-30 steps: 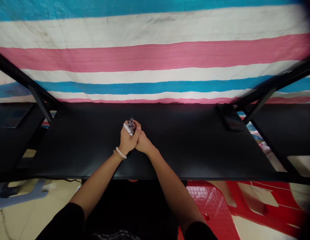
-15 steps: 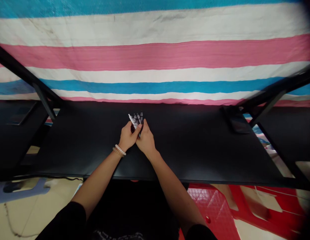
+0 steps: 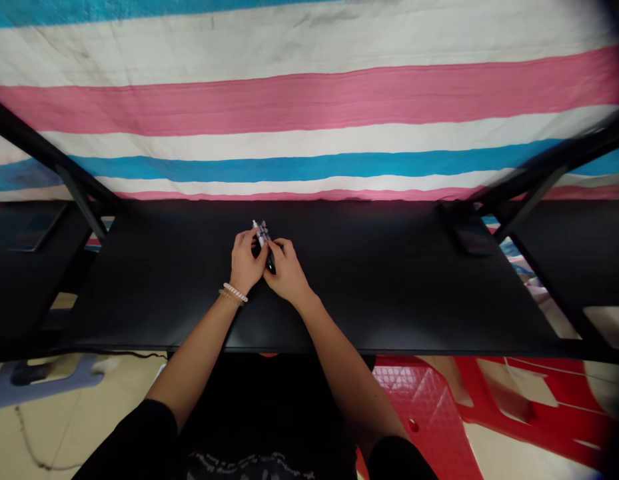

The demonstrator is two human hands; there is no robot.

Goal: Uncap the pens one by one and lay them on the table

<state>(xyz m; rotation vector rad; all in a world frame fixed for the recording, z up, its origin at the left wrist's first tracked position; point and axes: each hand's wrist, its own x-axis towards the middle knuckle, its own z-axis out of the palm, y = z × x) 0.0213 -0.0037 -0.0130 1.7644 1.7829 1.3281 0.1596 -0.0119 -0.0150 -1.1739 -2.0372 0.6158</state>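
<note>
As the pens sit closer together than before, they look neater, left hand and right hand both holding them.

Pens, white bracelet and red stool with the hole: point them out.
Pens (image 3: 262, 235): head view, on the bundle's exposed upper part.
White bracelet (image 3: 236, 292): head view, on the middle of its visible band.
Red stool (image 3: 416, 393): head view, on the top of its seat.
</note>
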